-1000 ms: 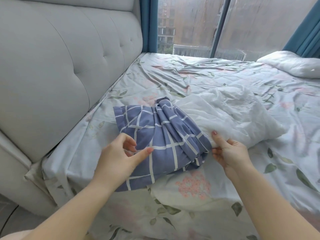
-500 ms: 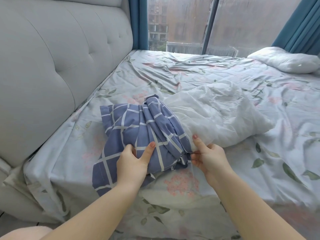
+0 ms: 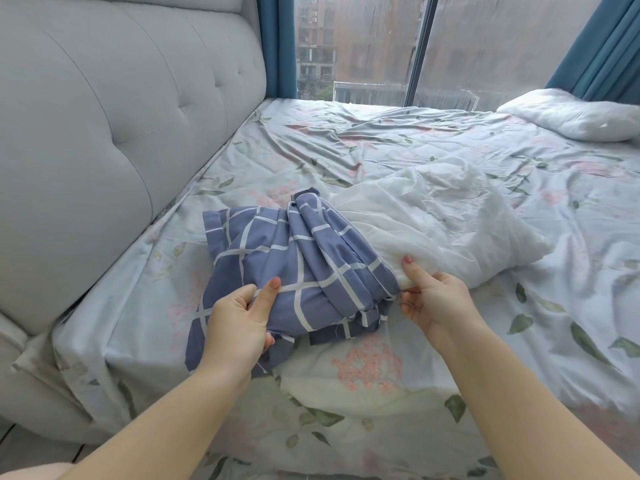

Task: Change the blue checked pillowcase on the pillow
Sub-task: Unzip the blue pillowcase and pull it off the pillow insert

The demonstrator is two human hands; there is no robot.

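Observation:
The blue checked pillowcase point(image 3: 298, 258) lies bunched in folds over the near end of a white pillow point(image 3: 443, 223) on the bed. My left hand point(image 3: 239, 320) grips the pillowcase's near edge, thumb on top and fingers curled under the cloth. My right hand point(image 3: 429, 296) pinches the pillow's near corner right beside the bunched opening of the pillowcase, thumb pressed on the white fabric. Most of the pillow sticks out bare to the right.
The bed has a floral sheet point(image 3: 381, 368). A grey tufted headboard point(image 3: 104, 116) runs along the left. A second white pillow point(image 3: 571, 116) lies at the far right by the window and blue curtains point(image 3: 602, 46).
My left hand has closed on the pillowcase edge, where a second ago it hovered open above it. The right hand has kept its pinch at the pillow corner. The view has shifted a little.

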